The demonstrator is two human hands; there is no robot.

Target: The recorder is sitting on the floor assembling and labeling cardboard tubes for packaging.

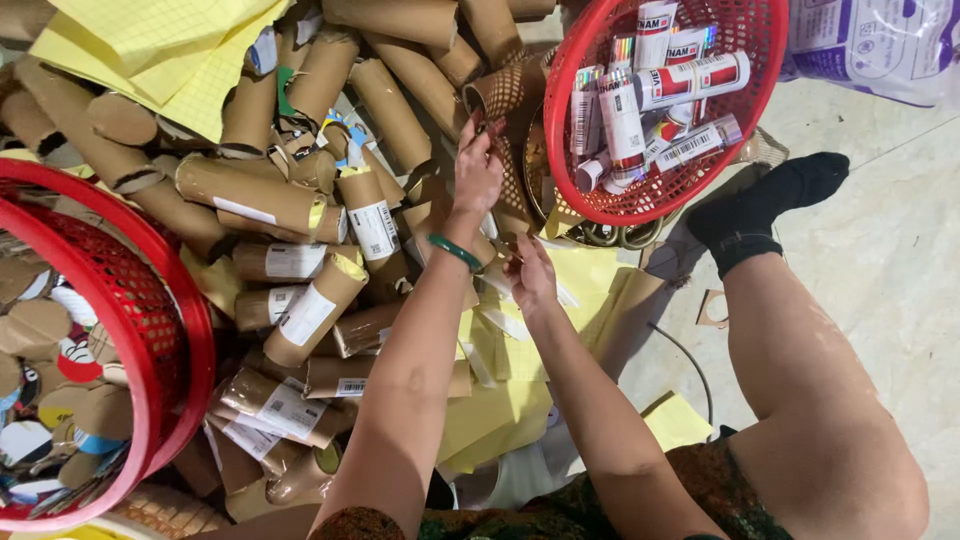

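My left hand (478, 168), with a green bangle on the wrist, reaches up to the rim of a brown mesh basket (508, 92); its fingers are pinched together there. My right hand (531, 276) hovers lower, over yellow paper sheets (585, 280), with its fingers curled around something small that I cannot make out. A red mesh basket (610, 205) full of white and red tubes (690, 80) rests just right of both hands. Left of them is a heap of brown paper-wrapped rolls (300, 205), many with white labels.
A second red basket (150, 300) at the left holds brown card cutouts. Yellow grid paper (170, 50) lies top left. My leg with a black sock (760, 205) stretches out on the pale floor at right. A plastic bag (880, 45) lies top right.
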